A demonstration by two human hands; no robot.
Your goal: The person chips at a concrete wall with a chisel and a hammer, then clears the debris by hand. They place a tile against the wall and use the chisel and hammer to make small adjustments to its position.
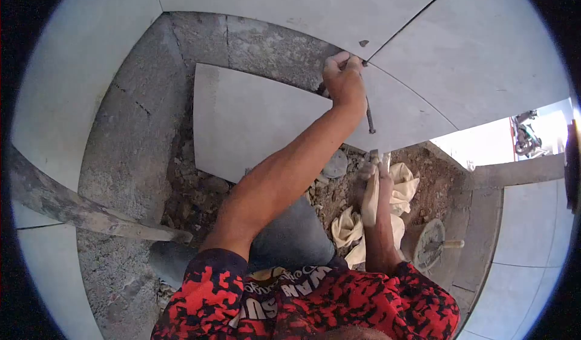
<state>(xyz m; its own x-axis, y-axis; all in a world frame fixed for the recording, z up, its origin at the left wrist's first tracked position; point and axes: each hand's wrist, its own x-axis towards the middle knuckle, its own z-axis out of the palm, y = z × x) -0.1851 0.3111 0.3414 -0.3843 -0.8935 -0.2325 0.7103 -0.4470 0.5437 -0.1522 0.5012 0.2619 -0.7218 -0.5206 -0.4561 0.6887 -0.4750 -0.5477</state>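
My left hand (345, 78) reaches up to the corner where the large pale tiles meet, its fingers closed in a pinch. It holds a long steel nail (370, 119), which runs along the tile face with its thick end toward me. The other end is at the joint by the fingers. Lower down, my right hand (367, 172) is closed around what looks like a hammer (374, 156); its handle is mostly hidden and the hand is slightly blurred. A pale cut tile (260, 113) stands behind my left forearm.
Beige cloth sacking (402, 189) lies on rubble beside my right forearm. A bucket (428, 243) with a stick-like handle stands at the right. A wooden pole (115, 222) slants in from the left. Bare grey cement (133, 116) shows between the tiles.
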